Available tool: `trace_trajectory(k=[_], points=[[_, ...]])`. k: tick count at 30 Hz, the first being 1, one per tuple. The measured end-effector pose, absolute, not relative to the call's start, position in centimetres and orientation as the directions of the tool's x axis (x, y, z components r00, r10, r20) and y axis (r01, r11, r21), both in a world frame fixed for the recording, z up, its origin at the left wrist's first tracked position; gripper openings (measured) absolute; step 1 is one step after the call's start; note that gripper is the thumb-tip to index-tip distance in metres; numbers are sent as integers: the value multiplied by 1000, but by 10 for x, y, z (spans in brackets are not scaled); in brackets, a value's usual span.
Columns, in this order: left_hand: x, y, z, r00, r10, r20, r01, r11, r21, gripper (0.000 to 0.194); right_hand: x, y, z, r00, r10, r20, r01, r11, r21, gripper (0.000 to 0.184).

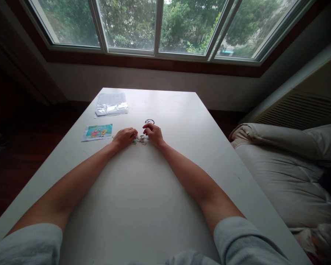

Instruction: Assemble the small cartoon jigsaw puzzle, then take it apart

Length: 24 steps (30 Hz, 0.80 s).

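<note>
A small pile of tiny coloured pieces [141, 140] lies on the white table [154, 198] between my two hands. On the pile's left side rests my left hand [124, 137], its fingers curled with the tips at the pieces. My right hand [153, 133] is closed in a pinch above the right side of the pile. Whatever either hand holds is too small to make out. Just behind my right hand is a small round thing with a dark rim [149, 121], partly covered by the fingers. To the left of my left hand lies a colourful cartoon picture card [98, 131].
A clear plastic packet with printed paper [111, 104] lies at the table's far left. Beyond the table is a wall with a wide window [157, 27]. A pale cushioned seat [287, 173] stands along the right side.
</note>
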<state>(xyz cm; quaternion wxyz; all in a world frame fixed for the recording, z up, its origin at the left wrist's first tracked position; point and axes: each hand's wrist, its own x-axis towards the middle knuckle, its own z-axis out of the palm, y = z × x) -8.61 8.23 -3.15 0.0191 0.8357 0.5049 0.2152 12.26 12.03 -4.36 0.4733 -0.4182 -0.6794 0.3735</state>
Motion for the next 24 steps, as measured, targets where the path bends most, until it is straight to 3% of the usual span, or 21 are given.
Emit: trace_trajectory(k=[7, 11, 15, 19, 24], points=[[-90, 79, -30, 288, 877, 385, 846, -422, 326, 32, 122, 118, -41, -194, 934, 299, 220, 339, -915, 26], [-91, 76, -27, 167, 890, 423, 797, -375, 473, 37, 122, 115, -39, -239, 926, 291, 188, 338, -922, 25], [-94, 75, -24, 20, 903, 429, 653, -337, 678, 41, 120, 112, -38, -260, 925, 277, 168, 326, -930, 24], [-96, 76, -24, -76, 915, 397, 432, -329, 840, 31, 120, 113, -38, -233, 929, 289, 180, 333, -926, 23], [-93, 79, -26, -85, 937, 340, 153, -325, 933, 18, 121, 114, -38, -226, 930, 291, 202, 337, -920, 22]])
